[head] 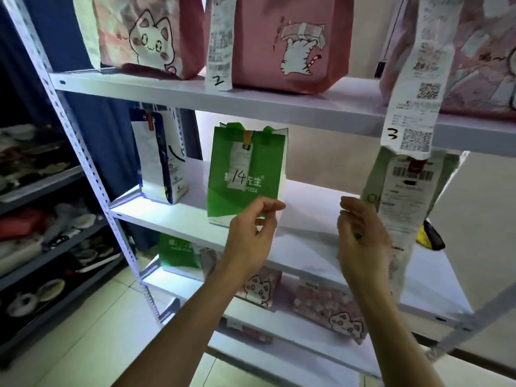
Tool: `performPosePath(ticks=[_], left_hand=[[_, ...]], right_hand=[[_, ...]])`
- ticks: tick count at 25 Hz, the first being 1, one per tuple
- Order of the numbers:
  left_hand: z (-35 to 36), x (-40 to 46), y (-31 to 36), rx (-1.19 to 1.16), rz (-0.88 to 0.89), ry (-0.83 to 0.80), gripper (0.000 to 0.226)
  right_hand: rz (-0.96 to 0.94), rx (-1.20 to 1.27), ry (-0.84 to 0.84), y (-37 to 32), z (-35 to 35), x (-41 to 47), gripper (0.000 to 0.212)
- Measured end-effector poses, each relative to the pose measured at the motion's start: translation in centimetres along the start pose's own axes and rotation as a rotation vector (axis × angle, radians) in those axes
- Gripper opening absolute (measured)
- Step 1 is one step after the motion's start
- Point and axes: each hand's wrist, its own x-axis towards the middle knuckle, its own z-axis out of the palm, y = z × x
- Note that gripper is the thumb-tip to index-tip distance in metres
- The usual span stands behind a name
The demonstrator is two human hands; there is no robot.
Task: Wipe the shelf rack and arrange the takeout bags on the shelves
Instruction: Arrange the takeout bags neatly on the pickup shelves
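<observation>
Head view, left hand (251, 236) grip pinching glossy green paper bag (245, 169), right hand (360, 236) loosely apart.

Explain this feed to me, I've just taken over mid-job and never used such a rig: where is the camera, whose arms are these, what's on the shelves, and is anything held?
There is no machine here. The single picture comes from a camera worn on a person's head, looking forward and down, so the two bare arms rising from the bottom edge are that person's own.

They face a white metal shelf rack. On the top shelf stand pink cat bags with long receipts marked 2 and 3. On the middle shelf stand a blue and white bag, the green pizza bag whose receipt is marked 14, and at the right a pale bag with a long receipt. More bags sit on the shelves below.

The left hand is at the green bag's lower corner, fingers loosely curled; whether it pinches the bag is unclear. The right hand hangs beside the pale bag, apparently holding nothing.
</observation>
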Motion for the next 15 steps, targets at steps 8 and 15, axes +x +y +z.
performPosePath(ticks=[8,15], left_hand=[[-11.5,3.8,-8.1,0.066,-0.076,-0.064,0.023],[-18.3,7.2,-15.8,0.058,-0.23,-0.182,0.038]], right_hand=[[0.073,-0.002,-0.084,-1.6,14.3,-1.9,0.029],[0.309,-0.075,0.129,0.5,21.7,-2.9,0.052]])
